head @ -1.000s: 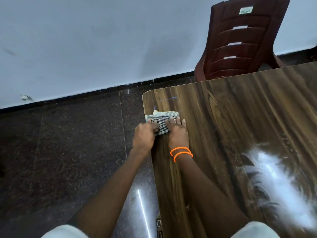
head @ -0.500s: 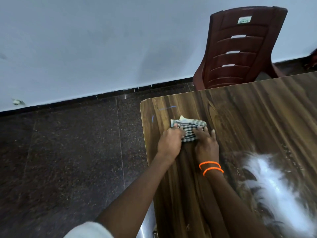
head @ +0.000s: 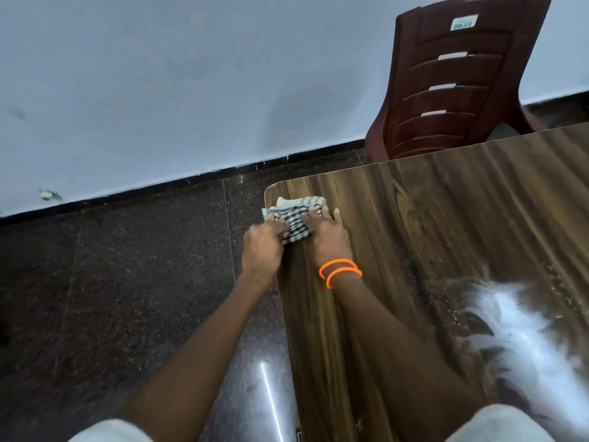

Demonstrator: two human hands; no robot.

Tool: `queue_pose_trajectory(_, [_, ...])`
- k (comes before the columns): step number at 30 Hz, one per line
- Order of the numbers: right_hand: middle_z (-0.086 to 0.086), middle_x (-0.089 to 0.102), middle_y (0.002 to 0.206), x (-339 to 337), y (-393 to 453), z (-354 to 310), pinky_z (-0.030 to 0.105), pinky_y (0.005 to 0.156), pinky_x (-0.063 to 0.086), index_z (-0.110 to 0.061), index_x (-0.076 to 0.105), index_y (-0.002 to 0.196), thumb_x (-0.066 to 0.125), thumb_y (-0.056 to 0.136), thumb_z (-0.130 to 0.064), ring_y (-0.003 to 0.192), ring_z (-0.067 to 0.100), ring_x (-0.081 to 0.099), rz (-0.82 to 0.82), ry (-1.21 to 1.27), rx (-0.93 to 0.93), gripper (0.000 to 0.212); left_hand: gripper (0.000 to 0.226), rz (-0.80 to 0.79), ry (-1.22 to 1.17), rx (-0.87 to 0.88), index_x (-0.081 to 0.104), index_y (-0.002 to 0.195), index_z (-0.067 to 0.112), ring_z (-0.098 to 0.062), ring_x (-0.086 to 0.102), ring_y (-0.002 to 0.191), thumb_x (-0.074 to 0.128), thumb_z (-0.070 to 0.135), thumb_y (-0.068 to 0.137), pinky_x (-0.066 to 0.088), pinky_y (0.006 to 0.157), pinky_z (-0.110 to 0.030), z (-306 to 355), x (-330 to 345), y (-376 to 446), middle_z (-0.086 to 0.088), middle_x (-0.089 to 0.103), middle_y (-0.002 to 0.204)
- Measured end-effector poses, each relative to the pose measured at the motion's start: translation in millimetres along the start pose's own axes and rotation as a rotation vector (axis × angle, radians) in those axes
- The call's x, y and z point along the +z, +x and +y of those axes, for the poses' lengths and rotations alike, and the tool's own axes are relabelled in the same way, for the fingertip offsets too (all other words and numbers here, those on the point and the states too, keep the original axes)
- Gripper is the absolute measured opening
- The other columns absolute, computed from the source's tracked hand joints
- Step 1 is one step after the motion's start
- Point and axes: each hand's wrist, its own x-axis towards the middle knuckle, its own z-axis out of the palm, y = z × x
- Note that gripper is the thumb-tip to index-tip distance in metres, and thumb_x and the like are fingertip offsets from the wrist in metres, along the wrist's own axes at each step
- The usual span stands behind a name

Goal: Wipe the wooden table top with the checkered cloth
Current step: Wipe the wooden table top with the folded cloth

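I have the checkered cloth (head: 294, 220) bunched small at the far left corner of the wooden table top (head: 446, 234), its left edge lying just at the table's left edge. My left hand (head: 262, 247) has its fingers curled round the cloth's near left side, and that hand sits partly out past the edge, over the dark stone floor (head: 127, 282). My right hand (head: 330, 236), the one with the orange bangles (head: 341, 272) at the wrist, lies with straight fingers spread on the cloth's right side, pressing it down onto the wood.

I judge this to be the middle of the wiping: the corner is under the cloth, and most of the top is yet to be covered. A pale, smeared patch (head: 522, 330) shows on the wood toward the near right; whether it is glare or residue I cannot tell.

The next stroke, I think, should go rightward or back toward me, with the pressure kept flat. There is no room to the left or beyond: any push that way carries the cloth off the corner. To the right the wood runs open. A maroon plastic chair (head: 459, 81) stands past the far edge, well apart from my hands.
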Motion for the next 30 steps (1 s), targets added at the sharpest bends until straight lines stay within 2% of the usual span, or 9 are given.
queue_pose_trajectory(3, [0.014, 0.062, 0.127, 4, -31, -1, 0.049, 0.115, 0.025, -0.012, 0.067, 0.118, 0.047, 0.08, 0.002, 0.125, 0.039, 0.051, 0.012, -0.004, -0.104, 0.045, 0.027, 0.012, -0.04, 0.045, 0.077, 0.097, 0.014, -0.019, 0.073, 0.085, 0.069, -0.005, 0.08, 0.059, 0.082, -0.036, -9, -5, -30, -0.006, 0.076, 0.095])
queue_pose_trajectory(6, [0.012, 0.063, 0.127, 2, -61, 14, 0.048, 0.116, 0.021, -0.01, 0.066, 0.12, 0.051, 0.078, -0.001, 0.126, 0.037, 0.051, 0.03, 0.001, -0.14, 0.045, 0.034, -0.016, -0.004, 0.135, 0.077, 0.1, 0.013, -0.021, 0.068, 0.104, 0.066, -0.011, 0.078, 0.054, 0.093, -0.033, 1, 0, -52, -0.007, 0.074, 0.106])
queue_pose_trajectory(8, [0.011, 0.063, 0.128, -4, -72, 31, 0.045, 0.116, 0.018, -0.011, 0.065, 0.121, 0.054, 0.075, 0.001, 0.126, 0.036, 0.051, 0.07, -0.011, -0.109, 0.049, 0.036, -0.045, 0.01, 0.195, 0.076, 0.103, 0.015, -0.024, 0.068, 0.106, 0.059, -0.008, 0.081, 0.056, 0.09, -0.037, 18, 6, -53, -0.008, 0.073, 0.108])
queue_pose_trajectory(11, [0.012, 0.063, 0.128, -18, -68, 54, 0.05, 0.116, 0.023, -0.01, 0.064, 0.122, 0.038, 0.073, -0.003, 0.126, 0.037, 0.052, 0.126, -0.037, -0.004, 0.056, 0.038, -0.133, 0.021, 0.233, 0.074, 0.1, 0.021, -0.028, 0.069, 0.098, 0.045, 0.007, 0.081, 0.058, 0.08, -0.038, 47, 14, -30, -0.01, 0.073, 0.105])
queue_pose_trajectory(13, [0.014, 0.062, 0.128, -30, -52, 62, 0.055, 0.113, 0.028, -0.009, 0.064, 0.123, 0.03, 0.075, -0.012, 0.125, 0.039, 0.052, 0.157, -0.071, 0.039, 0.059, 0.032, -0.168, 0.029, 0.219, 0.074, 0.095, 0.02, -0.033, 0.069, 0.086, 0.046, 0.009, 0.081, 0.058, 0.075, -0.039, 64, 20, -4, -0.013, 0.072, 0.099])
queue_pose_trajectory(16, [0.015, 0.059, 0.132, -44, -11, 68, 0.054, 0.11, 0.032, -0.013, 0.063, 0.125, 0.037, 0.08, 0.001, 0.128, 0.042, 0.047, 0.19, -0.079, 0.158, 0.054, 0.03, -0.206, 0.052, 0.187, 0.074, 0.094, 0.02, -0.03, 0.067, 0.084, 0.049, 0.008, 0.084, 0.057, 0.074, -0.037, 85, 25, 34, -0.011, 0.07, 0.091])
queue_pose_trajectory(20, [0.015, 0.046, 0.143, -44, 46, 60, 0.048, 0.099, 0.038, -0.031, 0.052, 0.134, 0.036, 0.09, -0.003, 0.135, 0.043, 0.031, 0.146, -0.048, 0.292, 0.055, 0.022, -0.173, 0.04, 0.137, 0.076, 0.089, 0.022, -0.025, 0.067, 0.079, 0.058, 0.01, 0.086, 0.055, 0.068, -0.031, 81, 27, 79, -0.004, 0.069, 0.079])
queue_pose_trajectory(24, [0.016, 0.043, 0.146, -39, 75, 33, 0.043, 0.107, 0.03, -0.028, 0.051, 0.137, 0.035, 0.091, 0.005, 0.134, 0.04, 0.033, 0.105, -0.026, 0.229, 0.059, 0.021, -0.117, 0.004, 0.086, 0.076, 0.087, 0.025, -0.022, 0.07, 0.08, 0.064, 0.01, 0.08, 0.058, 0.074, -0.033, 53, 22, 101, -0.004, 0.073, 0.081])
queue_pose_trajectory(30, [0.006, 0.039, 0.151, -19, 82, -2, 0.042, 0.111, 0.027, -0.031, 0.052, 0.137, 0.033, 0.095, 0.002, 0.14, 0.037, 0.026, 0.036, -0.021, 0.138, 0.056, 0.026, -0.104, 0.016, 0.025, 0.077, 0.083, 0.022, -0.021, 0.07, 0.073, 0.065, 0.001, 0.073, 0.06, 0.07, -0.035, 9, 9, 101, -0.006, 0.073, 0.078])
